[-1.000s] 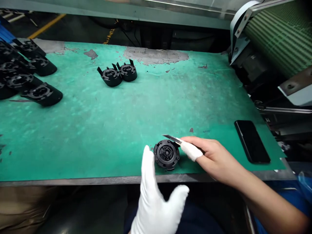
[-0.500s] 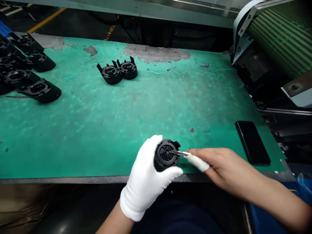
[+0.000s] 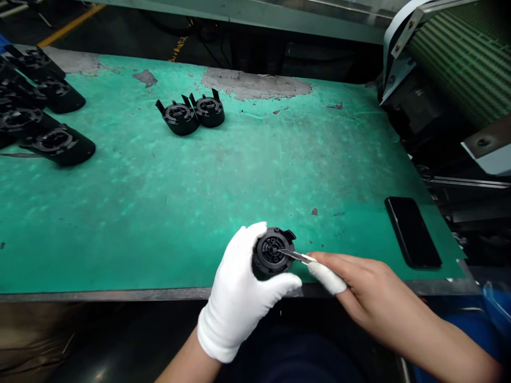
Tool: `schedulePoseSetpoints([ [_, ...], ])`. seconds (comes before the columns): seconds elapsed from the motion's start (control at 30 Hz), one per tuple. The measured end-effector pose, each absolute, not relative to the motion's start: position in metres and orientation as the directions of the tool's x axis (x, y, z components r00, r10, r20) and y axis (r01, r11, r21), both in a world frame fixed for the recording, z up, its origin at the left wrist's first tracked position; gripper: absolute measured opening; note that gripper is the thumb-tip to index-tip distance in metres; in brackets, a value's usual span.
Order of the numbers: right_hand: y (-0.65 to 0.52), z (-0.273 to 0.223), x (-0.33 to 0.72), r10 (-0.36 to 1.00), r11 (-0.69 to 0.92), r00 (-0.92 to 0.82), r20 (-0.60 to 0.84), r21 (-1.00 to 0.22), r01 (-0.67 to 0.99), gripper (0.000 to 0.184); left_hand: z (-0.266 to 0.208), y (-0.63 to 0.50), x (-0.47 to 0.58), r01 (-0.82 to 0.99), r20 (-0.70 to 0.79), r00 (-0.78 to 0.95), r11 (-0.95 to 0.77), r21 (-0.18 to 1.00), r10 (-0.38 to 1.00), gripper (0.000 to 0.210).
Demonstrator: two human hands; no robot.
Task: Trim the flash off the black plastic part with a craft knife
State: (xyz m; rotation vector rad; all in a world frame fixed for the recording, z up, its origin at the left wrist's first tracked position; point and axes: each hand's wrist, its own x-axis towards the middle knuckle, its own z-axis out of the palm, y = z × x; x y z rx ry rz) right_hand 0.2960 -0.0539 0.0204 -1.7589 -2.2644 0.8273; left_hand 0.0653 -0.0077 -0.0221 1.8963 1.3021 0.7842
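The left hand (image 3: 239, 290), gloved in white, is curving around and gripping a round black part (image 3: 272, 253) near the front edge of the green counter (image 3: 255, 175). The right hand (image 3: 365, 284) is gripping a slim blade (image 3: 300, 257), whose tip is pointing at the part's centre. Two black cylindrical pieces (image 3: 181, 124) are standing farther back; a phone (image 3: 413, 231) is lying to the right.
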Motion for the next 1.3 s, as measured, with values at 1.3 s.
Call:
schedulePoseSetpoints([
  [1.3, -0.021, 0.020, 0.308, 0.891, 0.272, -0.400, -0.217, -0.450, 0.850, 0.046, -0.024, -0.005, 0.072, 0.560, -0.003, 0.246, -0.140, 0.817, 0.969, 0.087],
])
